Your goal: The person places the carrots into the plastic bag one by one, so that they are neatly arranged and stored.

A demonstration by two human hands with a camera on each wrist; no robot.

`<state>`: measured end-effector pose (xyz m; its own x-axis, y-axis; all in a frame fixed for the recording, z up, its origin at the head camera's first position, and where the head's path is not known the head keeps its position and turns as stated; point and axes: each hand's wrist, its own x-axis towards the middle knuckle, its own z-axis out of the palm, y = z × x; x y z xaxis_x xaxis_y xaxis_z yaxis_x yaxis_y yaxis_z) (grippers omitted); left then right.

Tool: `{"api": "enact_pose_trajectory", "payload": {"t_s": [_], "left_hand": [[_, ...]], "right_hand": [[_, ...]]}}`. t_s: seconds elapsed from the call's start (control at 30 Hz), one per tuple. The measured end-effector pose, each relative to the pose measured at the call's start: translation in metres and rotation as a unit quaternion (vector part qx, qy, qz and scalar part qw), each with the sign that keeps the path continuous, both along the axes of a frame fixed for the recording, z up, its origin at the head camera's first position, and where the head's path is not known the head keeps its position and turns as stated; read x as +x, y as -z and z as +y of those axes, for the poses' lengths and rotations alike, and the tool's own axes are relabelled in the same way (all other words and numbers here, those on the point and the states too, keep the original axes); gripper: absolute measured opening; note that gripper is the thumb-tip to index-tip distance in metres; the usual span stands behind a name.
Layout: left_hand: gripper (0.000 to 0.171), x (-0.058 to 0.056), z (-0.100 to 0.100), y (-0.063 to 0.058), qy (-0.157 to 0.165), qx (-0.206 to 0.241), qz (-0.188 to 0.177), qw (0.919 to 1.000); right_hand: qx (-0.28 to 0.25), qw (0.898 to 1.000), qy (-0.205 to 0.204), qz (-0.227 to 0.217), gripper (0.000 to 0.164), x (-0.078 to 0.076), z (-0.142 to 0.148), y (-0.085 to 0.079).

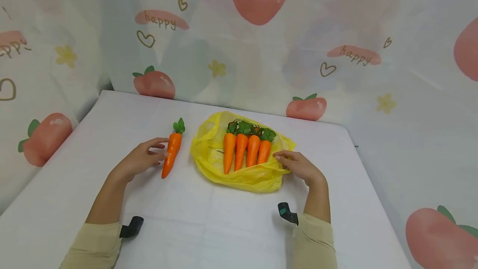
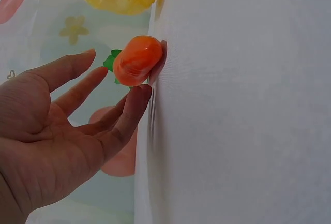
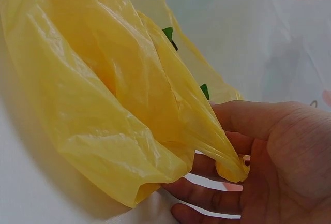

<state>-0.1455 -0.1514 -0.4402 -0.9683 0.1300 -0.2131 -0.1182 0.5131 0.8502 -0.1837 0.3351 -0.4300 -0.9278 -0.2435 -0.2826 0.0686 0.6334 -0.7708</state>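
Note:
One orange carrot [image 1: 172,152] with a green leafy top lies alone on the left of the white table. Beside it is my left hand [image 1: 143,158], fingers spread and fingertips right at the carrot; in the left wrist view the thumb stands apart from it. Several more carrots [image 1: 240,148] lie side by side in a spread yellow plastic bag [image 1: 257,179], leafy tops toward the wall. My right hand [image 1: 298,165] holds the bag's right edge, thumb on the near side and fingers behind the film in the right wrist view. There the bag hides most of the carrots.
A fruit-patterned cloth [image 1: 239,53] hangs behind and beside the white table [image 1: 209,227]. Black wrist cameras [image 1: 132,227] stick out inward from both sleeves over the near part of the table.

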Motion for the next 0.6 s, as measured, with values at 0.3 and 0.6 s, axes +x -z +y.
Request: {"api": "enact_pose_trajectory", "payload": {"t_s": [0.3, 0.6], "left_hand": [[0.057, -0.008, -0.001, 0.002, 0.006, 0.002, -0.008, 0.9999], [0.055, -0.015, 0.007, -0.001, 0.009, 0.007, -0.012, 0.9999]], "right_hand": [[0.000, 1.000, 0.006, -0.007, 0.045, 0.000, -0.002, -0.001], [0.001, 1.000, -0.003, -0.002, 0.046, 0.002, -0.001, -0.004]]}}
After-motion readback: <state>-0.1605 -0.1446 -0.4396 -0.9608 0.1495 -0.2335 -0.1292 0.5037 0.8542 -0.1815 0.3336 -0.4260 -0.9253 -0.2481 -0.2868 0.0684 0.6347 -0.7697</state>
